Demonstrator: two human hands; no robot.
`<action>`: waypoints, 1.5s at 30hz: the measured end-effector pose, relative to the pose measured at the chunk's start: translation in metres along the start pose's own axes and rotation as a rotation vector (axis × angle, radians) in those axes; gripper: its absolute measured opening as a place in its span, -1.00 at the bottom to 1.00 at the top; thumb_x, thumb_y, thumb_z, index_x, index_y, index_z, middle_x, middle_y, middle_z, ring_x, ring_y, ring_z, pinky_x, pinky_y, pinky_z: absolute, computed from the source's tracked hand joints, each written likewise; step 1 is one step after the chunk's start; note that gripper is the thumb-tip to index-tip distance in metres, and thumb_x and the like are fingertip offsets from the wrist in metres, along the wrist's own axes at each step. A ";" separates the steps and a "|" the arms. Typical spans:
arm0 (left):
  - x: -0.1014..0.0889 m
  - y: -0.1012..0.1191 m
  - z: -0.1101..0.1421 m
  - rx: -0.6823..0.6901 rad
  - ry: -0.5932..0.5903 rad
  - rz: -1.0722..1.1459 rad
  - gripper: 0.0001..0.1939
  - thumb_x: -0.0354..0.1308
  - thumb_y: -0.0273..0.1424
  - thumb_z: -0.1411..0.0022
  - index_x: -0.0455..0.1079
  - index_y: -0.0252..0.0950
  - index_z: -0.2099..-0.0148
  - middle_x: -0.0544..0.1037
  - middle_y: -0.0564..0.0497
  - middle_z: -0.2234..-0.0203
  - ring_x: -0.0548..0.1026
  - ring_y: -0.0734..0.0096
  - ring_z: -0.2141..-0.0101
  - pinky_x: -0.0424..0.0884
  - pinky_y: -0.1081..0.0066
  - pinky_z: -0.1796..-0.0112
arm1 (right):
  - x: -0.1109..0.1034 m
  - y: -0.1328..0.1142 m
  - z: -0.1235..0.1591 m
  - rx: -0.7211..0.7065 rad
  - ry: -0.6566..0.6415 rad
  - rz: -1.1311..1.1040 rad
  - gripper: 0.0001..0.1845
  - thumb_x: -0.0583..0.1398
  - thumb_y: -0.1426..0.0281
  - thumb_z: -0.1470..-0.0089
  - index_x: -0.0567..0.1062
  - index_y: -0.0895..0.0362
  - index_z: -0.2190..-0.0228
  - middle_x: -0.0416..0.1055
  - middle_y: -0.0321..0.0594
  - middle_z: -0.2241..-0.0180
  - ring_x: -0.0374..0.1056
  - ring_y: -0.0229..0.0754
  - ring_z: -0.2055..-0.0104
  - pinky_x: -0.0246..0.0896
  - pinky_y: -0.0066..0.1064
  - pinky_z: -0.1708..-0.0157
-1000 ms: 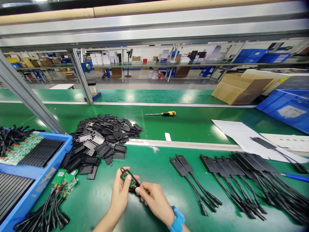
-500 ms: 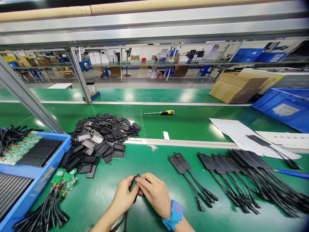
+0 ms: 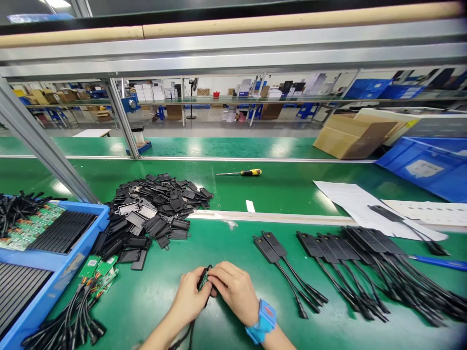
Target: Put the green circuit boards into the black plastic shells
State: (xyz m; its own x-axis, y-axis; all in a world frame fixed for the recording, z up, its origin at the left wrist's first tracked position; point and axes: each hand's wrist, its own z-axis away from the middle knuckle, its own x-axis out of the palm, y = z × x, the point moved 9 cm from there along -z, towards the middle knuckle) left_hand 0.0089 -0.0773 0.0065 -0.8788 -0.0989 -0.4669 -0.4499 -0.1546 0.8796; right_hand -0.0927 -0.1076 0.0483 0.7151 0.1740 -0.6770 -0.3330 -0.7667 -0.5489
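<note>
Between the fingertips of both hands is a small black plastic case with a green circuit board (image 3: 203, 279) showing in it. My left hand (image 3: 189, 295) is closed around its left side. From the right, my right hand (image 3: 236, 291) pinches the edge, its fingertips partly covering the board. Black cables (image 3: 188, 334) hang below the case toward the bench's front edge. Nearest on the left lies a bundle of circuit boards with black cables (image 3: 83, 306). Past the hands sits a heap of black case halves (image 3: 156, 204). Two closed black cases with cables (image 3: 268, 249) lie to the right.
A blue tray (image 3: 69, 265) holds boards and black parts at left. More cabled cases (image 3: 328, 248) line the right side, near a blue pen (image 3: 438, 262) and paper sheets (image 3: 339, 194). A screwdriver (image 3: 250, 172) lies farther back. A metal post (image 3: 122, 119) stands at left.
The view has tilted up slightly, so the bench sits a little lower in the picture. Both hands keep their grip on the case, with only slight finger movement.
</note>
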 end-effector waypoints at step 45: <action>0.007 -0.034 -0.004 -0.215 -0.016 0.538 -0.48 0.06 -0.08 -0.16 0.24 -0.38 0.00 0.52 -0.09 0.44 0.40 0.44 0.56 0.23 0.54 0.63 | -0.001 0.082 -0.050 0.243 -0.432 0.293 -0.81 -0.02 0.50 -0.25 0.37 0.17 0.34 0.39 -0.20 0.28 0.33 -0.25 0.21 0.21 -0.48 0.16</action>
State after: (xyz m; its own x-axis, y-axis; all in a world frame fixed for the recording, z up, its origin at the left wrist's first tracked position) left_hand 0.0185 -0.0768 -0.0270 -0.9779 -0.2043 0.0442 0.1022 -0.2828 0.9537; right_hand -0.0903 -0.2014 0.0282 0.2723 0.2512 -0.9288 -0.6476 -0.6661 -0.3700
